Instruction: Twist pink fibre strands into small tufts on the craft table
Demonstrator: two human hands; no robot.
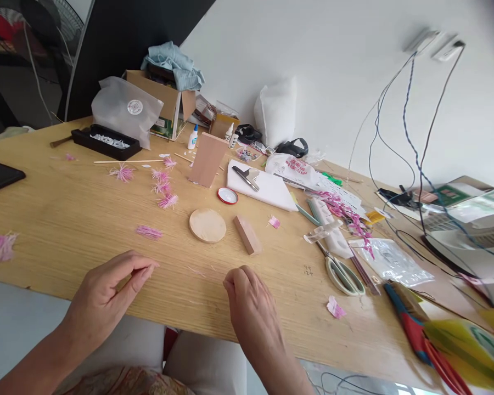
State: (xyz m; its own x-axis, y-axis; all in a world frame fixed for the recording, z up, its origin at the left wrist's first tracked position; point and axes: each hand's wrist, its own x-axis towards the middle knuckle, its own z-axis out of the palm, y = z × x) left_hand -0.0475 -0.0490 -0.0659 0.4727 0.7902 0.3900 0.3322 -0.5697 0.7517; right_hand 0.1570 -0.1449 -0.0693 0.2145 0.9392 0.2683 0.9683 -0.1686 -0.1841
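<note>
My left hand [111,288] hovers over the front edge of the table, thumb and forefinger pinched together. Anything between those fingertips is too small to make out. To its right, my right hand [253,307] is closed with the fingers curled under, and what they may hold is hidden. A few thin pink strands [196,271] lie on the wood between the hands. Just beyond my left hand rests a small bundle of pink paper fringe [149,232]. A round wooden disc [207,225] and a small wooden block [247,235] lie ahead of my right hand.
Several pink fringed tufts [162,184] are scattered at left centre. Behind them stand an upright wooden board [208,159] and a glue bottle [193,137]. Scissors [344,276] lie at right, near a pink paper scrap [335,307]. A black tray [106,144] sits far left.
</note>
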